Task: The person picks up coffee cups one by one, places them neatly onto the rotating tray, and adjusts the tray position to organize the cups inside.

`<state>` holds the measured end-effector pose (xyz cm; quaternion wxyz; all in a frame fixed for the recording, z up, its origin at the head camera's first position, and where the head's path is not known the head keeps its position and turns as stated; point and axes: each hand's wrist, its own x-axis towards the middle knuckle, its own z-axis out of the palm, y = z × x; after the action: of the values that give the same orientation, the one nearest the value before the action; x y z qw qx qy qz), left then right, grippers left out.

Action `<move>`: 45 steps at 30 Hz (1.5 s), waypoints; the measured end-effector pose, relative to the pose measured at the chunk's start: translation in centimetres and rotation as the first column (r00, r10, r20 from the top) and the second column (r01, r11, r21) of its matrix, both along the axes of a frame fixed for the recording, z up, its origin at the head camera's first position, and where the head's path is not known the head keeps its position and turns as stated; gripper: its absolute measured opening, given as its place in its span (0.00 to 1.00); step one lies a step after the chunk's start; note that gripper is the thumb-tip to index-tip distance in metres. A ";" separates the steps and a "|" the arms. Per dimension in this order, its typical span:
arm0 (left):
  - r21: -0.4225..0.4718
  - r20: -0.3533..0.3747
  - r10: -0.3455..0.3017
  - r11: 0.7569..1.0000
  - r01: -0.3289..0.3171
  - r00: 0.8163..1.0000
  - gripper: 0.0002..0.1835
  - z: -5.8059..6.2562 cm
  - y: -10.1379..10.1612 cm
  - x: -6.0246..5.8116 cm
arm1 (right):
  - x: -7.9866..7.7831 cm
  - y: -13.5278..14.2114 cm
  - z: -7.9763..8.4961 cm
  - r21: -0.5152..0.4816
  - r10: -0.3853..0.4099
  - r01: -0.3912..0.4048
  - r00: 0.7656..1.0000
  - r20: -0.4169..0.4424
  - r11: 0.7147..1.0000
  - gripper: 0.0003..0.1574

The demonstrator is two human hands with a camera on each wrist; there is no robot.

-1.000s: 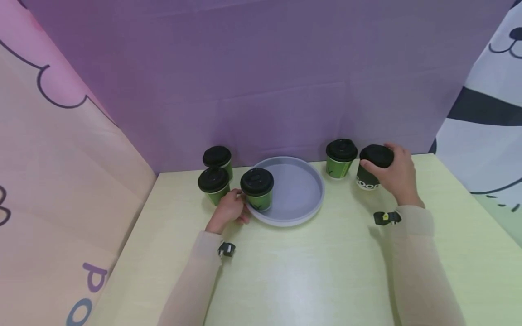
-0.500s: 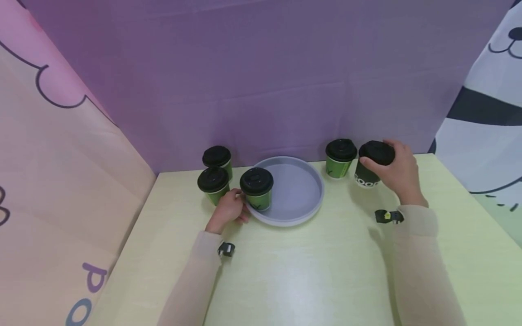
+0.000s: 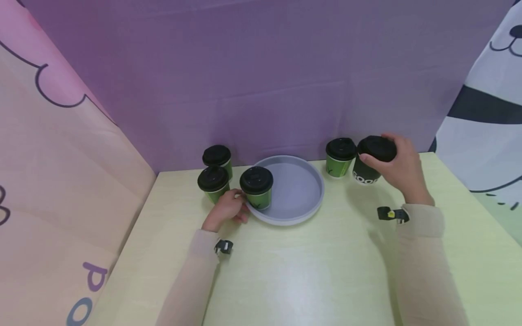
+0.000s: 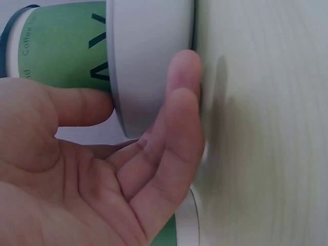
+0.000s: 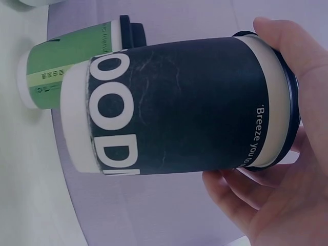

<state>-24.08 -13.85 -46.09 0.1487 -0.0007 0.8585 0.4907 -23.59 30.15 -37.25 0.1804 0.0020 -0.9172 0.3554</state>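
At the far right of the surface [image 3: 302,271], the right hand [image 3: 405,172] has its fingers wrapped round the lidded top of the black cup [image 5: 189,107], which looks raised and sits just right of a green cup [image 3: 337,167]; a firm, gentle squeeze below the lid and an upright base would serve it best. From here, the left hand's [image 3: 226,208] fingers grasp the left rim of the tray [image 3: 295,190], where light pressure should spare the green cup standing inside [image 3: 258,200] a nudge.
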 end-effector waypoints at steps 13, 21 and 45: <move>0.042 0.061 -0.058 0.998 0.055 0.996 0.28 0.7 -0.3 0.3 | 0.4 -0.6 0.9 0.004 0.036 -0.036 0.999 0.011 0.999 0.57; 0.059 0.061 -0.061 0.997 0.057 0.996 0.28 0.7 -0.2 0.2 | 0.8 -0.9 1.4 -0.003 0.057 -0.057 0.998 0.034 0.998 0.58; 0.075 0.068 -0.042 0.997 0.036 0.997 0.27 0.5 -0.2 0.2 | 1.0 -1.7 1.6 -0.019 0.110 -0.110 0.994 0.011 0.994 0.55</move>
<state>-23.84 -14.03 -45.63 0.1878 0.0045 0.8342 0.5185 -22.63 28.41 -35.64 0.1551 0.0490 -0.9134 0.3732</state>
